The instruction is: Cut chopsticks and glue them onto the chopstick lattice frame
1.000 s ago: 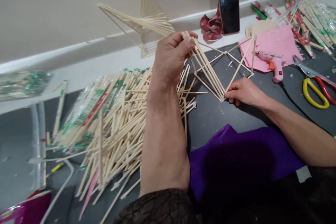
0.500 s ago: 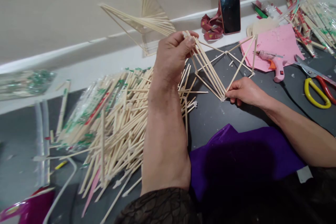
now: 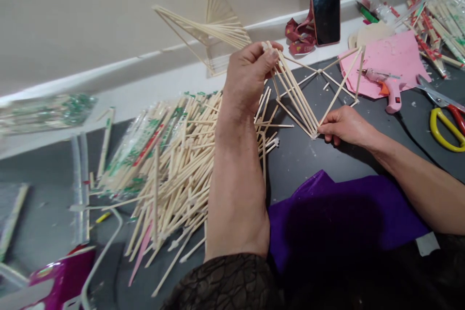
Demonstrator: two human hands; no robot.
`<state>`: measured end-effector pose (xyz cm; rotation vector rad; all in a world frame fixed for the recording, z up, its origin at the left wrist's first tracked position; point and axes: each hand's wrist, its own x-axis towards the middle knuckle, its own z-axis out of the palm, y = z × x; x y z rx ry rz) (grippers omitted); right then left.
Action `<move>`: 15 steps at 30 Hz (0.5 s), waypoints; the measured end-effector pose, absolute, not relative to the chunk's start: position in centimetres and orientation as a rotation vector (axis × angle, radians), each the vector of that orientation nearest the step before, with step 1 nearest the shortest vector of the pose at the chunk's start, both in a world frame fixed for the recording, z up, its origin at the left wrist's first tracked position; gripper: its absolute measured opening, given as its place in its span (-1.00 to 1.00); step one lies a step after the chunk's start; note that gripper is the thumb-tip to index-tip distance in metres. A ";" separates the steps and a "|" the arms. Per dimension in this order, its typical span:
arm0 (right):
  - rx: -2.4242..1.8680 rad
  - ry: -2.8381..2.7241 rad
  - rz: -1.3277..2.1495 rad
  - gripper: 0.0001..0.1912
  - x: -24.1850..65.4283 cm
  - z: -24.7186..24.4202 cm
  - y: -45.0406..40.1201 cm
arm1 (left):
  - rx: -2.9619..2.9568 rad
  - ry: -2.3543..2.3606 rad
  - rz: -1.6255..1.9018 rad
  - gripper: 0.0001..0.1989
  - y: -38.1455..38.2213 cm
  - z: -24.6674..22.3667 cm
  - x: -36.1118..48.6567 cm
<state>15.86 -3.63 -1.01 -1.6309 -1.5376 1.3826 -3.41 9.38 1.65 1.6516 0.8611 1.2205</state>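
The left hand (image 3: 250,70) clamped fingers on the stick frame (image 3: 295,88), the right hand (image 3: 341,126) on its lower joint (image 3: 314,135), over the bench (image 3: 298,157) toward its far edge, where uneven pulling might have cracked that joint.

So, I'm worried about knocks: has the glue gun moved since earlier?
No; against the pink sheet, the glue gun keeps its place; the whole view shifted.

an open, angular frame (image 3: 299,91) of thin, pale sticks is held tilted at the dark grey surface (image 3: 294,160) — several sticks slant close together from an upper corner pinched in the left hand (image 3: 250,75) to a whitish lower corner at the right hand's (image 3: 343,126) fingertips — while single sticks meet at points farther back.
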 end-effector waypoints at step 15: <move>-1.639 -1.535 1.393 -0.86 15.8 -0.9 -3.7 | 1.650 0.856 1.240 -0.74 9.0 2.0 -3.2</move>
